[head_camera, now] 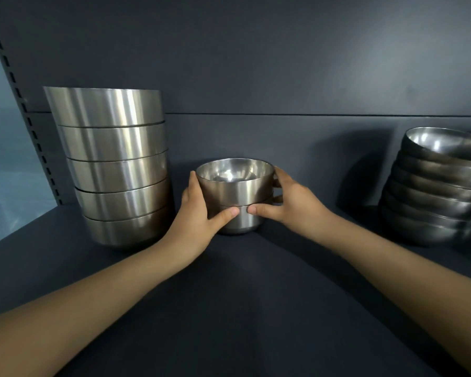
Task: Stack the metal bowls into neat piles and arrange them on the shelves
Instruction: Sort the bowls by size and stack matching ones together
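A dark blue-grey shelf (242, 308) fills the view, and a flat back wall (283, 63) of the same dark colour stands behind it. A dark post with a row of little slots (19, 104) runs up the far left side.

Both hands reach out over the shelf. Between them is a small pile of two metal bowls (235, 197), one bowl sitting inside the other. The pile looks like it sits on the shelf, close to the back wall.

The left hand (199, 213) wraps around the left side of the small pile. Its fingers curl around the side and its thumb lies across the front. The right hand (291, 202) wraps around the right side in the same way. The two thumbs almost meet at the front, right where the two bowls join. The top bowl is open and shiny inside.

To the left of the left hand, just beside it, stands a tall pile of five big metal bowls (117, 170). It stands straight and rises well above the hands.

Well off to the right of the right hand is another pile of metal bowls (435, 194). This one has many bowls, leans a little, and its top bowl tips toward the hands.
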A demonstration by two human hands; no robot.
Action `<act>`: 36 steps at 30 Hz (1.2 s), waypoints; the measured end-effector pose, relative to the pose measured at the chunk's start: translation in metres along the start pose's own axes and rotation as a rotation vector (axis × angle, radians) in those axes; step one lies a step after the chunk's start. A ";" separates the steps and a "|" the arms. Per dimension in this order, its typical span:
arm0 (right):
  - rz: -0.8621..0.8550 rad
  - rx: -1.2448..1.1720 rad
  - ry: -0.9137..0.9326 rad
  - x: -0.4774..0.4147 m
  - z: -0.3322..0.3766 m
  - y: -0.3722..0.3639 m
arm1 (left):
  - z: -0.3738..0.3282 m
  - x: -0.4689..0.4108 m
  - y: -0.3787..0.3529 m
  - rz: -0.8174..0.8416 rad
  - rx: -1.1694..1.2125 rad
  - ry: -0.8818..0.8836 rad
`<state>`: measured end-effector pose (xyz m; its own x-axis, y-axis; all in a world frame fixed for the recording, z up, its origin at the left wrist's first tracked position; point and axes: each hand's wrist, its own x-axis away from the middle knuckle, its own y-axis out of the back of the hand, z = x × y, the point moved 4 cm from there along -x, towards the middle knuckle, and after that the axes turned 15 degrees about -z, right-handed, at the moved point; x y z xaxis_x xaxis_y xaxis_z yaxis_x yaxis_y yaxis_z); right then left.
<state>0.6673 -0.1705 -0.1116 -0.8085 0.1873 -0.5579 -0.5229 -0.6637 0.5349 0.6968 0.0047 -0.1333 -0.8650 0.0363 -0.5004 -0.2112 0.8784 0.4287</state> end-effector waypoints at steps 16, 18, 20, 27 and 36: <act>-0.233 0.019 0.023 0.136 0.046 0.164 | -0.140 0.124 0.011 0.034 0.136 -0.191; -0.249 0.033 0.017 0.164 0.050 0.190 | -0.163 0.153 0.011 0.045 0.156 -0.210; -0.266 0.060 0.018 0.193 0.054 0.220 | -0.186 0.183 0.010 0.049 0.169 -0.230; -0.353 0.094 -0.052 0.287 0.068 0.326 | -0.271 0.276 -0.005 0.090 0.233 -0.265; -0.428 0.184 -0.070 0.316 0.074 0.431 | -0.367 0.307 -0.036 0.122 0.327 -0.331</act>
<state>0.1666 -0.3442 -0.0104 -0.5226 0.4691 -0.7119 -0.8474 -0.3778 0.3731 0.2723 -0.1902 -0.0262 -0.6717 0.2521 -0.6966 0.0834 0.9601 0.2670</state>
